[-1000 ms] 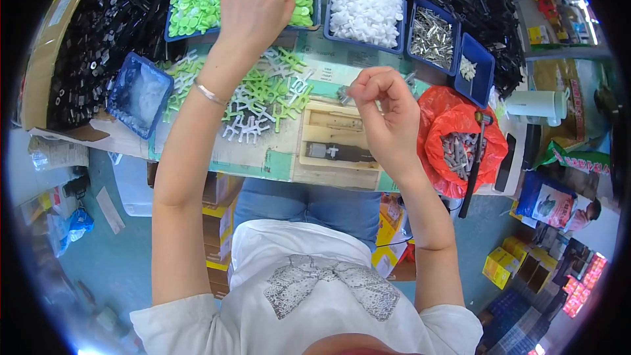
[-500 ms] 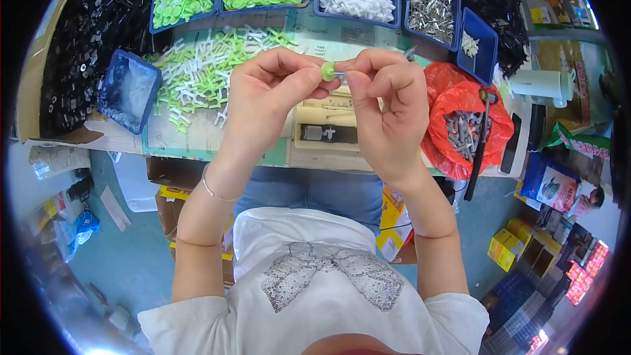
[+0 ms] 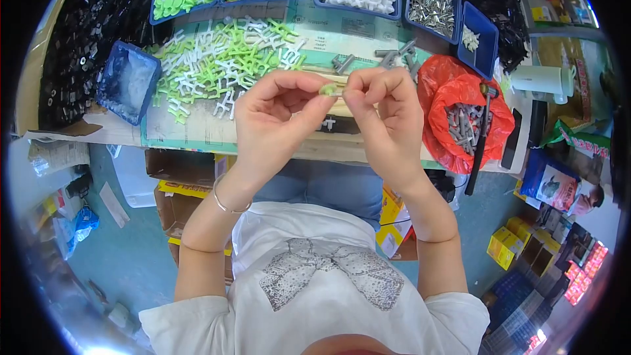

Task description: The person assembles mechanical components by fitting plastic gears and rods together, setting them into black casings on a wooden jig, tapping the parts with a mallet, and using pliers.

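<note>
Pinching green piece [image 3: 328,89] at tips of left grip [image 3: 269,121], metal pin [image 3: 338,94] at right grip [image 3: 390,118]

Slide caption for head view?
Left hand pinching a small green piece, right hand close beside it, red bag of grey parts on the workbench.

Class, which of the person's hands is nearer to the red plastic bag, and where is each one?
Right. The right hand is close beside the red plastic bag, to its left; the left hand is farther left, beyond the right hand.
</note>
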{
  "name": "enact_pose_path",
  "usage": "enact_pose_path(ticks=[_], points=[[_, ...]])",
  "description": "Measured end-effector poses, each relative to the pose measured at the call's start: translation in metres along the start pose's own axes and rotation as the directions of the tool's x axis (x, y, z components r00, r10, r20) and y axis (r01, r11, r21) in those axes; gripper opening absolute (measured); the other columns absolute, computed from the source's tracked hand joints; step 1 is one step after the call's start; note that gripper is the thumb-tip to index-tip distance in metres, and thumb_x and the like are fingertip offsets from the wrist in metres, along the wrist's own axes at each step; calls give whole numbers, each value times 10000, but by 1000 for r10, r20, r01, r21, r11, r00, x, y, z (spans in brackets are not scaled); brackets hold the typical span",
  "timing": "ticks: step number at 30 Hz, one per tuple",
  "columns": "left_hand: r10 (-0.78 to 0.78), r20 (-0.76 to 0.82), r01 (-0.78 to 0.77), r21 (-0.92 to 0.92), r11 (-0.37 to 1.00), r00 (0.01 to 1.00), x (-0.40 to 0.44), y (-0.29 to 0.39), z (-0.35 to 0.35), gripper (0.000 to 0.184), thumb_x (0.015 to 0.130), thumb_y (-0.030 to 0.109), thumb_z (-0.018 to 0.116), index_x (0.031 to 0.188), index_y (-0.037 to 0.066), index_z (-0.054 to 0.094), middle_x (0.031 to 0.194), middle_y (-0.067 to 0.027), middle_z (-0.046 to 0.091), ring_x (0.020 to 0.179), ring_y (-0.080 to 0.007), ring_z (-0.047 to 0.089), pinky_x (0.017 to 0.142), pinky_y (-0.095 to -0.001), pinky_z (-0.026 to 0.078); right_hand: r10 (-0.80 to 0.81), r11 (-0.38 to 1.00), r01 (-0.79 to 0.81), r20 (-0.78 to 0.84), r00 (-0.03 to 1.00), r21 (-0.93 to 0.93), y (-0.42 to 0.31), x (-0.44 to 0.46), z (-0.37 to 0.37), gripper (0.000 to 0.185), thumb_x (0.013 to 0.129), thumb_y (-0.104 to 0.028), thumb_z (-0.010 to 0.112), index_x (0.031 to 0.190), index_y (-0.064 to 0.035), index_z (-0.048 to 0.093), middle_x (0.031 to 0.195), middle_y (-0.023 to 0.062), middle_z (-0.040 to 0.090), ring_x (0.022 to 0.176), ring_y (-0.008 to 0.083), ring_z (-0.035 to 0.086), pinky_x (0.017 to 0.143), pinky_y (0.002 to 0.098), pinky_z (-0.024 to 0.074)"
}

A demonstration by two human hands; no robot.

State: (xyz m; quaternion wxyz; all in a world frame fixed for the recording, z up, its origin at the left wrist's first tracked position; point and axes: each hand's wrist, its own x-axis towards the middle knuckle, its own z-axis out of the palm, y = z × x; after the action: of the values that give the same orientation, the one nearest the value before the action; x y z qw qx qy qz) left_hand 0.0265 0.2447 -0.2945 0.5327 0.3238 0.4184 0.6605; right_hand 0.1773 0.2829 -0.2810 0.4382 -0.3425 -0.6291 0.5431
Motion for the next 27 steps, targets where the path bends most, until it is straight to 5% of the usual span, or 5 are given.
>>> enact_pose_path(ticks=[4,9,12,18,27], points=[[136,127,-152,128,980,983,-10,-7,-6,166,781,-90,676,934,-35,640,983,-111,653,874,-137,635,779,-251,531,99,994,-98,-7,995,55,3,-14,-1,216,878,75,552,867,-70,392,933,77,550,854,110,490,825,237,396],[-307,67,310,-357,881,949,-17,-9,-4,133,822,-58,641,952,-32,633,927,-135,671,856,-189,673,767,-269,557,-308,897,276,-43,950,-345,3,-20,-2,262,742,139,615,840,-44,454,884,95,594,766,226,531,695,306,445],[-365,121,375,-494,784,923,-19,-14,-6,115,841,-41,620,956,-29,622,935,-152,668,873,-211,678,761,-287,568,-355,861,318,-21,935,-397,3,-20,-1,275,720,139,627,838,-50,465,872,97,606,760,259,527,674,325,437],[-301,35,290,-396,871,953,-22,-13,3,86,838,-42,621,922,-28,608,976,-162,661,868,-212,673,772,-305,566,-523,642,476,111,845,-602,5,-16,-3,341,636,136,653,879,-51,504,885,93,609,758,274,523,635,346,417],[-324,4,295,-422,857,946,-23,-13,6,80,833,-54,615,907,-27,599,991,-163,654,859,-209,665,789,-313,560,-500,701,452,71,863,-552,6,-17,-1,373,610,132,654,914,-45,532,879,92,609,769,271,532,654,343,415]])
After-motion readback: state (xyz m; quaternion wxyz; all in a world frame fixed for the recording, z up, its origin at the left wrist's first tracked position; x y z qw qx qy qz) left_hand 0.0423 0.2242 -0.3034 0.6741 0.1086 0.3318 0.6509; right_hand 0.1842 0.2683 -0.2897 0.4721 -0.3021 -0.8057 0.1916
